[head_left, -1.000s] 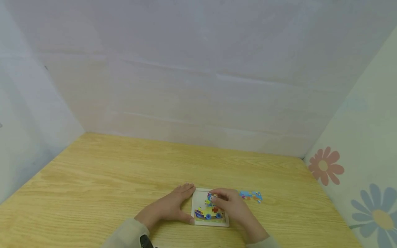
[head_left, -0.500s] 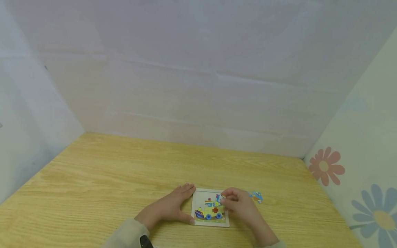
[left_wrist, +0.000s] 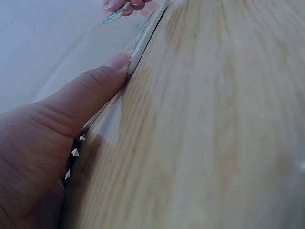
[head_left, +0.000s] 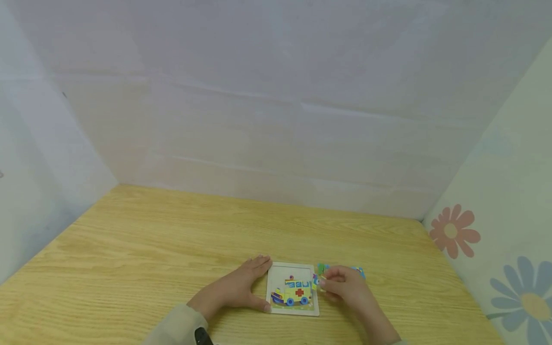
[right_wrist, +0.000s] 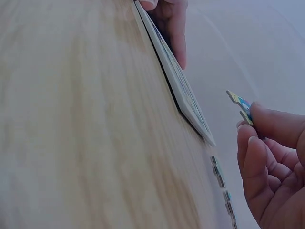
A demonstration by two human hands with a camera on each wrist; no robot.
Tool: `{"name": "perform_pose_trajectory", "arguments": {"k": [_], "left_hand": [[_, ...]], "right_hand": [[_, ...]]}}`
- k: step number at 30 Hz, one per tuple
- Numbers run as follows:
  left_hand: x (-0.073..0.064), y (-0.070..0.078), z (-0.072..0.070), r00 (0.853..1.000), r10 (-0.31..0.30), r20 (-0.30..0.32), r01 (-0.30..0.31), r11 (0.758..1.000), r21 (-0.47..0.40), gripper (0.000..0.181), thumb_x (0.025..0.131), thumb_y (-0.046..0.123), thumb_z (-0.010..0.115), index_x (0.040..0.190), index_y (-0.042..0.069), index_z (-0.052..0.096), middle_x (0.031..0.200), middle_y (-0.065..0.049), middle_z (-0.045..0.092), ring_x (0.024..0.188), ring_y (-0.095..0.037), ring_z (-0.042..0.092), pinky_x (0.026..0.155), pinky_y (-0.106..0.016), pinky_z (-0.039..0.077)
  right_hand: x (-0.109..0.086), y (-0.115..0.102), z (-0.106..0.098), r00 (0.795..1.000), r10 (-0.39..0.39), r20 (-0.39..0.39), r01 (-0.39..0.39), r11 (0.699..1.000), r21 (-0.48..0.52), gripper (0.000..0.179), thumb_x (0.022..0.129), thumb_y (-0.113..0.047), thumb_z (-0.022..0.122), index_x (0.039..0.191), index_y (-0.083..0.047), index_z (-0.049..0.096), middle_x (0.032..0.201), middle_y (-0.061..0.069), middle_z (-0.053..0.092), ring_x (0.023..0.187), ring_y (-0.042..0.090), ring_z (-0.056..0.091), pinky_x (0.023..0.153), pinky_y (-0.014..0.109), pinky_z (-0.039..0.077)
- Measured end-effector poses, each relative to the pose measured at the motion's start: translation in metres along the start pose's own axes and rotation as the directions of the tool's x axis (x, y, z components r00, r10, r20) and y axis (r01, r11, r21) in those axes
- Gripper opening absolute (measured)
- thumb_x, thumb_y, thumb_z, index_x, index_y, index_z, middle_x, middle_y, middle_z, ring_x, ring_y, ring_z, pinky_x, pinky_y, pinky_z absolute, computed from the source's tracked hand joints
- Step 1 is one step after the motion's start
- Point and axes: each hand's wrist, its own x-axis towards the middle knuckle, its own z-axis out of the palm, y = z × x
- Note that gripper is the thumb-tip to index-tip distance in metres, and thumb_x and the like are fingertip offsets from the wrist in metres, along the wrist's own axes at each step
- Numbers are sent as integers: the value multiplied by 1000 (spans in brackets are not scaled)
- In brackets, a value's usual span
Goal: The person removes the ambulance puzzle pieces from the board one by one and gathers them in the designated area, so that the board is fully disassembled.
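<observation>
A square jigsaw puzzle tray (head_left: pixel 276 268) with a pale frame lies on the table, its lower part filled with a yellow ambulance picture (head_left: pixel 293 292). My left hand (head_left: pixel 239 285) rests along the tray's left side, thumb at the lower left corner and fingers at the upper left. In the left wrist view the thumb (left_wrist: pixel 95 90) presses the tray's edge. Just off the tray's right side, my right hand (head_left: pixel 347 285) pinches a small jigsaw piece (right_wrist: pixel 244 107) between thumb and fingertips, raised above the table in the right wrist view.
Loose jigsaw pieces (head_left: pixel 322 268) lie on the table right of the tray, partly hidden behind my right hand. The wooden table (head_left: pixel 194 230) meets a pale draped sheet (head_left: pixel 276 143) at the back and a flower-patterned panel (head_left: pixel 509 239) on the right.
My right hand has moved right with the jigsaw piece, from over the tray to beyond its right edge, uncovering the ambulance picture. My left hand has stayed in place.
</observation>
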Motion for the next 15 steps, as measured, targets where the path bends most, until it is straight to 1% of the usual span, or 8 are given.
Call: {"name": "perform_pose_trajectory", "arguments": {"k": [9,13,15], "left_hand": [[-1,1,0,1000,-1,0,1,1000,-3,108,66,62,70,146,5,25,154,-11,20,142,-30,13,114,-50,14],[0,0,1,1000,-2,-3,2,1000,8,108,66,63,69,146,6,25,154,-11,19,142,-31,13,114,-50,14],[0,0,1,1000,-3,-3,3,1000,11,108,66,63,69,146,6,25,154,-10,19,142,-31,13,114,-50,15]], "right_hand": [[0,8,-8,998,39,-42,-41,999,-25,25,77,-9,72,91,7,59,68,6,63,57,13,56,52,20,49],[2,13,-10,996,66,-58,-68,997,-43,26,76,-8,74,90,7,59,64,3,61,55,12,56,50,19,49],[3,15,-11,996,75,-54,-77,996,-34,25,76,-8,74,88,7,58,61,2,59,54,11,55,48,18,47]]}}
